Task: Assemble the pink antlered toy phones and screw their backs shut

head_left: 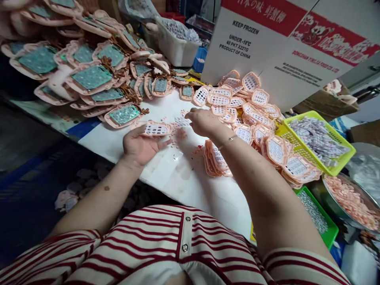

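White desk [184,176]; left fingers [164,143] clamp a pink keypad casing [157,129] holes-up, probably for access; right fingers [192,114], I can't tell.

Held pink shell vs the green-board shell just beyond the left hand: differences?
The held shell has a whitish face with dark openings; the green-board shell shows a green panel. The left hand grips the held shell; the green-board shell rests unheld. Both have pink rims.

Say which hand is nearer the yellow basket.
Right. The right hand is left of the yellow basket, across the pink panels; the left hand, holding another panel, is farther left.
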A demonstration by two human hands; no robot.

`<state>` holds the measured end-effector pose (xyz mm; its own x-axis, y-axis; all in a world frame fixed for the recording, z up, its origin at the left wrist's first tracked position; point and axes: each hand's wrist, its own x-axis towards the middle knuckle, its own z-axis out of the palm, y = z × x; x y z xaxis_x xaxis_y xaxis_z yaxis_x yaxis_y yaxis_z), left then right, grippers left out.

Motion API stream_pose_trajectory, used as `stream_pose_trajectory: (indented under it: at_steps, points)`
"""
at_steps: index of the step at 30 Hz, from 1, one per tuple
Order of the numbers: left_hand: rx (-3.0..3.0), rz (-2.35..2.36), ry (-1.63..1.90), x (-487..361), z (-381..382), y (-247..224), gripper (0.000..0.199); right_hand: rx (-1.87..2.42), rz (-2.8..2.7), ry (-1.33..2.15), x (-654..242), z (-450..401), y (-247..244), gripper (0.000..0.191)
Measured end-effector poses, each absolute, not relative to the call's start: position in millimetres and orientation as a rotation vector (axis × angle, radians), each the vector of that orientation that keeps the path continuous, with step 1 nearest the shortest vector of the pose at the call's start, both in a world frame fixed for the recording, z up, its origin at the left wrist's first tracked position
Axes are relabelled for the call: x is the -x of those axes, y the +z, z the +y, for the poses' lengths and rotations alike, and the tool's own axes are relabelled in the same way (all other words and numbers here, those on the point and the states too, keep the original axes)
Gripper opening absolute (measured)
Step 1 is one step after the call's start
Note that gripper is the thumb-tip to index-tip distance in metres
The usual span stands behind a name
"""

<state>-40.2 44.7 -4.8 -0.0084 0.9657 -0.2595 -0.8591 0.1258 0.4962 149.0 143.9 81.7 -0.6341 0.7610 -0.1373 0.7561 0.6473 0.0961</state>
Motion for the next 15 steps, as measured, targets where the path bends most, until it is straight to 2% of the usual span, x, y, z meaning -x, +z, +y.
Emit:
stream_pose_trajectory:
  at_steps: [2,5,11,13,15]
  points:
    - [-0.207,0.621,1.456,39,41,-6,0.028,-1.25,2.605,-0.026,-130,168,64,0.038]
    - [-0.166,0.624,1.471,38,39,-5,0.035,-1.31,2.532,-0.098,-114,188,50,0.029]
    - [-0.144,0.545,1.431,40,40,-4,0.04,-1.496,2.608,-0.281,-116,192,74,0.021]
    - [-0.158,0.533,1.425,39,39,-5,0.043,-1.628,2.642,-0.659,-122,181,86,0.02]
    - [-0.176,0.564,1.429,38,38,-5,0.048,-1.788,2.563,-1.337,-129,163,95,0.013]
